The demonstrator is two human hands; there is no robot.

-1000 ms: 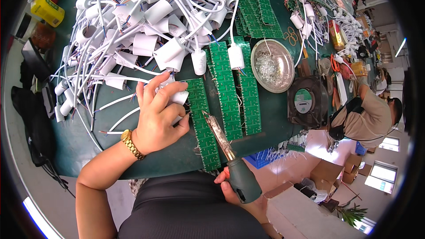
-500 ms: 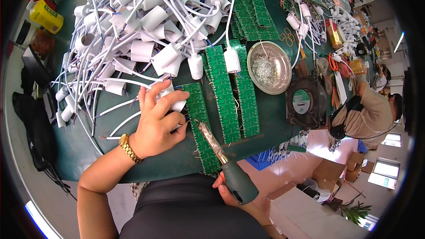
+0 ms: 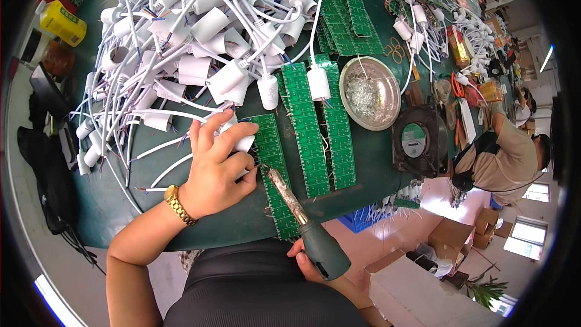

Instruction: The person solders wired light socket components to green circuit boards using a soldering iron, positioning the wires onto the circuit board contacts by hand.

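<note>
My left hand (image 3: pixel 221 160), with a gold watch at the wrist, is closed round a white plastic cap with a cable (image 3: pixel 244 143). Its fingers press at the left edge of a green circuit board strip (image 3: pixel 272 163). Thin wires show between fingertips and board. Low on the right, my right hand (image 3: pixel 305 260) grips a soldering iron (image 3: pixel 324 251) by its dark handle; most of those fingers are hidden behind it. The iron's tip touches or nearly touches the board beside my left fingertips; which, I cannot tell.
White capped cables (image 3: pixel 200 69) are heaped at the far left. More green board strips (image 3: pixel 308 139) lie right of the worked one. Beyond are a metal bowl (image 3: pixel 370 100) with silvery bits, a black fan (image 3: pixel 419 140) and orange-handled scissors (image 3: pixel 394 51). A person (image 3: pixel 505 154) sits at right.
The soldering iron has shifted slightly left, its handle swinging a little with my right hand. My left hand keeps its grip at the board's edge.
</note>
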